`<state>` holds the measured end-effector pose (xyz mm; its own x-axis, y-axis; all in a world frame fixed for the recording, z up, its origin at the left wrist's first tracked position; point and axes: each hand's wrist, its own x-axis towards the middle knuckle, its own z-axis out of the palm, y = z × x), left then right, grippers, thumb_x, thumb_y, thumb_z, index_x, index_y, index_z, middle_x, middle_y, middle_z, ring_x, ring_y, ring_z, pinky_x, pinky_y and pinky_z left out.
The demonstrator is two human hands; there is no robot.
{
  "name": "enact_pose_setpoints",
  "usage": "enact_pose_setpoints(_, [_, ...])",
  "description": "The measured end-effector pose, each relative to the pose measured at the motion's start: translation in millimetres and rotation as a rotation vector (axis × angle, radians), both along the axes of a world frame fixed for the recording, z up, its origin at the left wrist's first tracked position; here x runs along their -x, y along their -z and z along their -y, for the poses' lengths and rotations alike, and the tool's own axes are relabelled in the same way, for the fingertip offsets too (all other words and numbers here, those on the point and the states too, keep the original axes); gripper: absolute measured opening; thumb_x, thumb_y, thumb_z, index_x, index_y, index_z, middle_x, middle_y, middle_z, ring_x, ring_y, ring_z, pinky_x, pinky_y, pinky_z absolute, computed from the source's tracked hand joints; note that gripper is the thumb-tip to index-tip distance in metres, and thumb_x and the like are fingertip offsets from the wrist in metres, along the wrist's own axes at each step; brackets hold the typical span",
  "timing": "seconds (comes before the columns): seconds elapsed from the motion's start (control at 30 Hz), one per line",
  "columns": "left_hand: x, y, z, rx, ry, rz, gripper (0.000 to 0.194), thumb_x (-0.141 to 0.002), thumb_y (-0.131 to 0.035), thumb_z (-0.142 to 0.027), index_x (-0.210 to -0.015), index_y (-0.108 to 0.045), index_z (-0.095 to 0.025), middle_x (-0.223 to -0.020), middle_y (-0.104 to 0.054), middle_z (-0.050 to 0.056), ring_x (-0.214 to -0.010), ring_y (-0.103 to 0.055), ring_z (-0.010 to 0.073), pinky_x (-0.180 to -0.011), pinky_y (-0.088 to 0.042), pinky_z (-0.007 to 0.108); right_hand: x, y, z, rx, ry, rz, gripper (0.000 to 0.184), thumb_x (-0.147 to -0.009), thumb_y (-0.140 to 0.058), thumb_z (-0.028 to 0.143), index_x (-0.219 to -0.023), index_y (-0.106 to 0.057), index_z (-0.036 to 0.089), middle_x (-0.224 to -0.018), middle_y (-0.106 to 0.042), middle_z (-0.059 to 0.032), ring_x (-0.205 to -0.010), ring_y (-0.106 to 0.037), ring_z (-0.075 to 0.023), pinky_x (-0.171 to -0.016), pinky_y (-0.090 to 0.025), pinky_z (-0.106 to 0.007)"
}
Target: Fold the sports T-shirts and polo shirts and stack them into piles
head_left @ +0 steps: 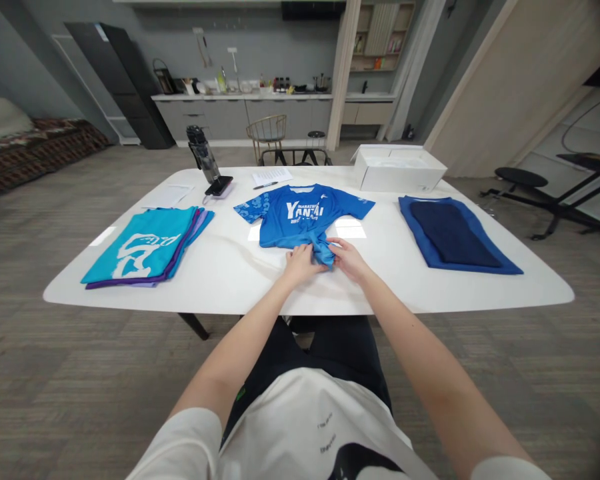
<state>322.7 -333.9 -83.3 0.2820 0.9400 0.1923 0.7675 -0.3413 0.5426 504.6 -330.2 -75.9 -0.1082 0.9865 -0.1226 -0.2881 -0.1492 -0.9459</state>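
A blue short-sleeved T-shirt (285, 217) with white lettering lies front up in the middle of the white table (230, 283), its collar away from me. Its lower part is bunched and crumpled near the table's front edge. My left hand (303, 263) is at the bunched hem, fingers curled onto the cloth. On the other side of the same bunch, my right hand (349, 259) pinches the fabric between thumb and fingers. Some of the fingertips are hidden by the folds.
Folded turquoise and purple shirts (130, 247) lie left. Folded dark-blue clothes (455, 233) lie right. Behind are a white box (399, 170), a paper (271, 176) with a pen (266, 185), a clear bottle (207, 160) and a phone (219, 186). Chairs stand beyond the table.
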Motion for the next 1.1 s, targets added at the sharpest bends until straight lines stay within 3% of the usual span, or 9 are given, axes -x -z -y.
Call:
enact_pose_setpoints(0.07, [-5.4, 0.4, 4.2, -0.028, 0.012, 0.063, 0.079, -0.076, -0.08, -0.041, -0.145, -0.049, -0.019, -0.144, -0.057, 0.016, -0.132, -0.05, 0.0349, -0.106, -0.04, 0.048, 5.0, -13.5, 6.9, 0.054, -0.009, -0.14, 0.042, -0.075, -0.081, 0.029, -0.111, -0.061, 0.022, -0.087, -0.071, -0.0002, -0.073, -0.066, -0.0136, -0.068, -0.055, -0.025])
enact_pose_setpoints(0.2, [3.9, -6.0, 6.5, -0.141, 0.079, 0.209, 0.045, -0.083, -0.056, -0.006, -0.126, -0.064, -0.018, -0.124, -0.069, 0.01, -0.118, -0.062, 0.0248, -0.103, -0.045, 0.039, -1.3, -28.8, 17.6, 0.115, -0.001, -0.168, 0.032, -0.079, -0.073, 0.019, -0.108, -0.059, 0.022, -0.089, -0.069, -0.0002, -0.075, -0.067, -0.0128, -0.072, -0.057, -0.024])
enact_pose_setpoints(0.33, [26.3, -19.7, 17.1, -0.259, 0.192, 0.25, 0.046, -0.081, -0.044, 0.002, -0.114, -0.069, -0.019, -0.114, -0.071, 0.007, -0.112, -0.062, 0.0215, -0.1, -0.046, 0.035, -24.5, -19.8, 31.3, 0.078, 0.073, 0.493, 0.019, -0.086, -0.064, 0.02, -0.105, -0.06, 0.022, -0.076, -0.063, 0.0005, -0.064, -0.062, -0.0162, -0.066, -0.054, -0.03])
enact_pose_setpoints(0.4, [34.6, -25.9, 27.4, -0.276, 0.252, 0.18, 0.041, -0.086, -0.046, -0.001, -0.114, -0.069, -0.021, -0.113, -0.071, 0.006, -0.111, -0.062, 0.0218, -0.101, -0.045, 0.037, -33.4, -13.0, 38.4, -0.086, 0.096, 0.922, 0.017, -0.087, -0.062, 0.017, -0.103, -0.065, 0.02, -0.077, -0.063, -0.0017, -0.07, -0.063, -0.0187, -0.074, -0.053, -0.033])
enact_pose_setpoints(0.5, [41.0, -30.0, 43.3, -0.261, 0.273, 0.037, 0.029, -0.096, -0.049, -0.013, -0.115, -0.069, -0.023, -0.108, -0.072, 0.007, -0.109, -0.063, 0.0227, -0.104, -0.041, 0.041, -32.8, -9.6, 44.1, -0.408, 0.046, 1.247, 0.042, -0.088, -0.056, 0.01, -0.127, -0.065, 0.022, -0.107, -0.065, -0.008, -0.096, -0.064, -0.0228, -0.09, -0.051, -0.036])
enact_pose_setpoints(0.63, [47.4, -22.4, 56.6, -0.211, 0.326, -0.054, 0.025, -0.1, -0.05, -0.022, -0.118, -0.066, -0.024, -0.106, -0.07, 0.007, -0.105, -0.065, 0.0222, -0.1, -0.044, 0.04, -12.3, -15.1, 37.7, -0.732, -0.203, 1.378, 0.068, -0.088, -0.051, 0.004, -0.151, -0.049, 0.03, -0.142, -0.05, -0.0092, -0.121, -0.054, -0.0249, -0.102, -0.047, -0.039])
enact_pose_setpoints(0.77, [56.4, -5.1, 62.9, -0.126, 0.243, 0.088, 0.038, -0.092, -0.064, -0.028, -0.129, -0.055, -0.023, -0.112, -0.065, 0.007, -0.1, -0.064, 0.0213, -0.089, -0.05, 0.034, 1.6, -17.7, 28.1, -0.763, -0.397, 1.439, 0.03, -0.091, -0.061, 0.013, -0.118, -0.072, 0.022, -0.124, -0.058, -0.0093, -0.109, -0.056, -0.0247, -0.097, -0.047, -0.038])
enact_pose_setpoints(0.93, [56.4, 13.3, 64.2, 0.075, 0.128, 0.27, 0.045, -0.082, -0.07, -0.021, -0.123, -0.05, -0.023, -0.101, -0.064, 0.001, -0.083, -0.063, 0.0164, -0.079, -0.053, 0.03, 7.0, -20.7, 30.6, -0.807, -0.499, 1.439, 0.044, -0.089, -0.056, 0.006, -0.128, -0.065, 0.024, -0.117, -0.057, -0.0073, -0.103, -0.057, -0.0216, -0.087, -0.045, -0.03])
enact_pose_setpoints(1.1, [47.2, 10.2, 63.3, 0.085, 0.114, 0.335, 0.048, -0.077, -0.054, 0.0, -0.119, -0.053, -0.023, -0.101, -0.065, 0.002, -0.087, -0.065, 0.0158, -0.083, -0.053, 0.029, 4.8, -35.5, 35.8, -0.75, -0.511, 1.509, 0.019, -0.089, -0.061, 0.013, -0.104, -0.069, 0.021, -0.103, -0.057, -0.0053, -0.087, -0.057, -0.0189, -0.072, -0.04, -0.026])
